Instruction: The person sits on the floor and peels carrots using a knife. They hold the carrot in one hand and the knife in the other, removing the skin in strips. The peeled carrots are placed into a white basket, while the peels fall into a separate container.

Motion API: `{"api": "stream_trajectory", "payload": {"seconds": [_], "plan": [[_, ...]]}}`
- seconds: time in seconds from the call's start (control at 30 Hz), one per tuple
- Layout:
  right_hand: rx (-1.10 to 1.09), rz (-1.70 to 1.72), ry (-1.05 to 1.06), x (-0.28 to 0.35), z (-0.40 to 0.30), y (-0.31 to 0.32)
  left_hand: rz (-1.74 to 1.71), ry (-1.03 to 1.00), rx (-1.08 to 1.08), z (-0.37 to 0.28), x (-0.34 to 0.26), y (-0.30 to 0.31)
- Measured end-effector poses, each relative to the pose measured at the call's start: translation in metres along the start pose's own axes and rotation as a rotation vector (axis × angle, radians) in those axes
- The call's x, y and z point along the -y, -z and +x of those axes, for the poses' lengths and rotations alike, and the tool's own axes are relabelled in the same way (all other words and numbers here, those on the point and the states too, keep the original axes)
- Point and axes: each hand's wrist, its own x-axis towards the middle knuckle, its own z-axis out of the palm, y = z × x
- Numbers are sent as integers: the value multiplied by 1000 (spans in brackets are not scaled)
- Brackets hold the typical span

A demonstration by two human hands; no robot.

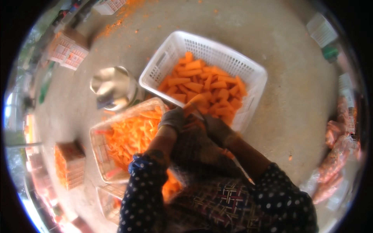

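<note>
My left hand (pixel 172 118), in a pale glove, grips an orange carrot (pixel 198 100) at the near rim of a white plastic crate (pixel 250 112). Close on its right, my right hand (pixel 218 129), gloved too, holds a tool with a thin metal blade (pixel 197 112) against or just beside the carrot; blur hides whether they touch. Many cut carrot pieces (pixel 193 84) lie heaped in that crate. Left of my left forearm, a second crate (pixel 100 151) is filled with carrot peelings (pixel 134 131).
A metal-looking round container (pixel 112 84) stands left of the white crate. Orange scraps (pixel 116 26) litter the concrete floor (pixel 285 96). Stacked crates (pixel 68 51) and a brick-red crate of orange contents (pixel 70 166) are farther left. Filled plastic bags (pixel 335 160) lie along the right.
</note>
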Motion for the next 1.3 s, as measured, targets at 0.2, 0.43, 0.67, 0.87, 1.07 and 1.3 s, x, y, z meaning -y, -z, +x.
{"api": "stream_trajectory", "payload": {"seconds": [0.2,0.43,0.67,0.87,1.07,1.3], "plan": [[174,104,-151,-4,26,-6,-68,50,-111,6,7,-17],[164,10,75,-7,53,-23,-17,-86,54,13,15,-18],[-156,50,-94,-82,44,-49,-625,-264,-323,8,-15,8],[-192,935,-521,11,1,-5,-1206,-207,-622,-115,44,56],[-150,1158,-139,66,-19,29,-840,174,-795,-301,123,-24],[254,1290,-230,165,-3,-39,-1141,1246,-1368,-480,201,-252]]}}
